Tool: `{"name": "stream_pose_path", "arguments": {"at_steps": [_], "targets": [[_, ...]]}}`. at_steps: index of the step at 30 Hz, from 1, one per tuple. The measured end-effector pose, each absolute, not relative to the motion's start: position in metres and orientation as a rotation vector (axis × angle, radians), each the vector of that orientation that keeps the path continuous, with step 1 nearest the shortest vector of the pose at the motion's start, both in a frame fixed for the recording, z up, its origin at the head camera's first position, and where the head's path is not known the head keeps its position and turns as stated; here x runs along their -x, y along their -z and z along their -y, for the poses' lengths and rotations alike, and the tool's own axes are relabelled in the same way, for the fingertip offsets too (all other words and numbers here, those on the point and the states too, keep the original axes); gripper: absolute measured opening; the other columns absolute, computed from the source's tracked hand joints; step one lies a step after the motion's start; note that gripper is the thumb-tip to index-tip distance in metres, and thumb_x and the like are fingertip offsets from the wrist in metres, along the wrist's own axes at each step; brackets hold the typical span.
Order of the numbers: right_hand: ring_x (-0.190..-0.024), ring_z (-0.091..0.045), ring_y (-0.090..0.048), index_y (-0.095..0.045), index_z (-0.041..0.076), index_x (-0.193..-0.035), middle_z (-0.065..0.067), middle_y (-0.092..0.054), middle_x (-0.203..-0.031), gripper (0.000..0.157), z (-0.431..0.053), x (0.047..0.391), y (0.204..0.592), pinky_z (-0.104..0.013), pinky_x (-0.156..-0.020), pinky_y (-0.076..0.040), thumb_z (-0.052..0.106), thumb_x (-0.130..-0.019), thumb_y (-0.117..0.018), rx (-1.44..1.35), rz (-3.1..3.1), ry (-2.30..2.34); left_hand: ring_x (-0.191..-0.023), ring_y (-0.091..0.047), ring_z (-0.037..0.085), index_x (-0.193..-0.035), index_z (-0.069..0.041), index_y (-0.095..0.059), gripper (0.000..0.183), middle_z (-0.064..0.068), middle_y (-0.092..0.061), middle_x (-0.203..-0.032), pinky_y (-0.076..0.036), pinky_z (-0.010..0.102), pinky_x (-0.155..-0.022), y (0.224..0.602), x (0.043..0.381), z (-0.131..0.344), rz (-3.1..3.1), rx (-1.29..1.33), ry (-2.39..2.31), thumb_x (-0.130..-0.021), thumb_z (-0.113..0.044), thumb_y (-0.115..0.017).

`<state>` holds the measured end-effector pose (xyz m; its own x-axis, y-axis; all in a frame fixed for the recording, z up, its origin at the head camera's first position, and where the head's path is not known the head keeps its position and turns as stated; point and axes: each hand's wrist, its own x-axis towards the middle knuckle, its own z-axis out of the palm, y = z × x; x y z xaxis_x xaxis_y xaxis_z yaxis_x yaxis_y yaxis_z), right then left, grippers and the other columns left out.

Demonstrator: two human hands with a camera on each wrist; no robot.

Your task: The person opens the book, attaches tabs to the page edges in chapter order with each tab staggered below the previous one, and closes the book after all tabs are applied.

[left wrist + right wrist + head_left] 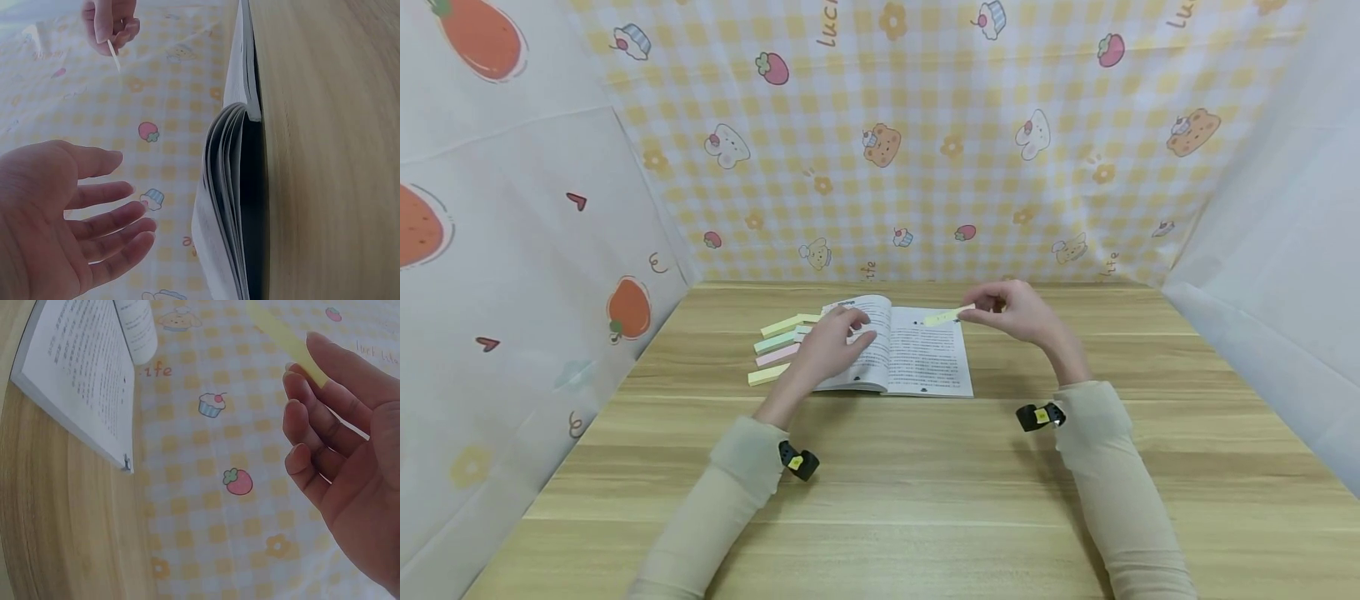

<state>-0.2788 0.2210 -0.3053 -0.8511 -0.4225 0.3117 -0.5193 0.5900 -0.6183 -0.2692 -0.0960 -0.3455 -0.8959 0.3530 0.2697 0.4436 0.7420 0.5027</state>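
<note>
An open book [925, 358] lies on the wooden table with printed text on both pages. Over its left page hovers my left hand [835, 346], fingers spread and relaxed; the left wrist view shows this hand [75, 219] holding nothing, apart from the pages. Above the upper right page, my right hand [1011, 312] pinches a yellow sticky strip [943, 317] by one end. In the right wrist view the strip [287, 347] sticks out between thumb and index finger of that hand [356, 444].
Yellow, green and pink paper strips [777, 354] stick out past the book's left edge. Behind the wooden table [910, 500] hangs a yellow checked cloth [925, 167] with cartoon prints. White printed cloth [535, 250] covers the left side.
</note>
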Motion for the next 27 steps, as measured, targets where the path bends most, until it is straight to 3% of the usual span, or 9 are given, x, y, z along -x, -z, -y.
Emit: {"name": "stream_pose_path", "arguments": {"at_steps": [12, 27], "targets": [[-0.072, -0.02, -0.053, -0.077, 0.008, -0.103, -0.005, -0.066, -0.083, 0.022, -0.227, 0.283, 0.315, -0.026, -0.062, -0.042, 0.028, -0.092, -0.076, -0.756, 2.748, -1.144, -0.108, -0.063, 0.028, -0.124, -0.006, -0.066, 0.033, 0.012, -0.063, -0.121, -0.054, 0.044, -0.086, 0.349, 0.267, 0.074, 2.841, 0.702, 0.851, -0.101, -0.029, -0.063], [-0.065, -0.016, -0.049, -0.077, 0.006, -0.101, -0.012, -0.066, -0.08, 0.018, -0.239, 0.293, 0.33, -0.024, -0.058, -0.039, 0.022, -0.092, -0.077, -0.741, 2.773, -1.227, -0.105, -0.063, 0.026, -0.125, -0.004, -0.066, 0.035, 0.012, -0.063, -0.119, -0.055, 0.042, -0.086, 0.358, 0.266, 0.05, 2.853, 0.796, 0.802, -0.1, -0.028, -0.064]]}}
